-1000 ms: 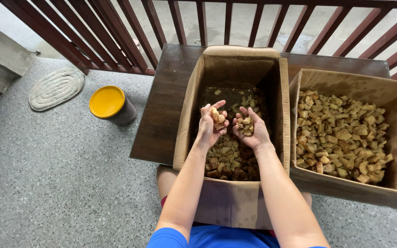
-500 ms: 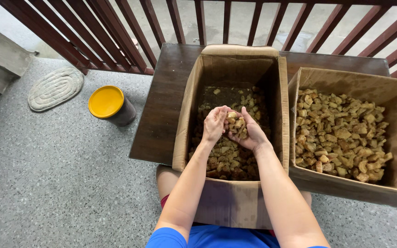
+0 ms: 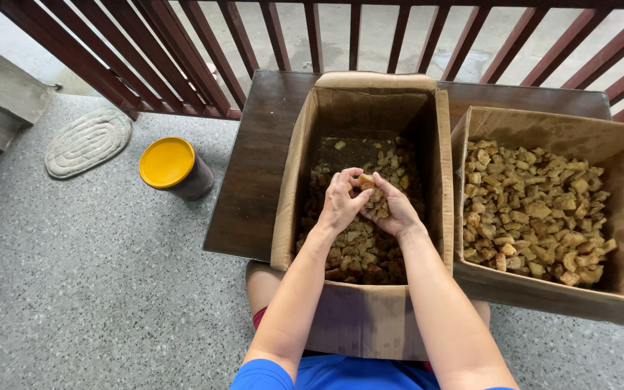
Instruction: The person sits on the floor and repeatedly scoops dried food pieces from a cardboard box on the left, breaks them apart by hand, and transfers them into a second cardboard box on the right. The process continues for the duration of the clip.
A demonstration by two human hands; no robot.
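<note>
1. Nearest the camera, a blue shirt point(image 3: 341, 374) fills the bottom edge, with both bare forearms reaching forward into the middle box point(image 3: 361, 318).
2. Inside that box, the left hand point(image 3: 339, 204) and right hand point(image 3: 397, 211) meet over the heap, fingers curled and cupped toward each other, closed loosely around a small clump of chunks point(image 3: 371, 196) held between them.
3. Below the hands, more tan and brown chunks cover the floor of the middle box; the heap is thicker on the near side, and a bare dark patch shows at the far left corner.
4. Just right of the middle box, touching its wall, a second box point(image 3: 619, 289) lies wide and low, piled with paler chunks across its whole floor.
5. Under both boxes, a dark wooden table point(image 3: 254, 180) shows bare to the left of the middle box.
6. Left of the table, on the speckled grey floor point(image 3: 95, 289), a dark tub with a yellow lid point(image 3: 167, 162) stands upright, near the table's edge but apart from it.
7. Farther left of the tub, a grey oval mat point(image 3: 88, 141) lies flat beside a concrete step point(image 3: 1, 108).
8. Beyond the table, a red-brown railing point(image 3: 182, 65) runs across the top, its slats standing just behind the middle box's far flap.
</note>
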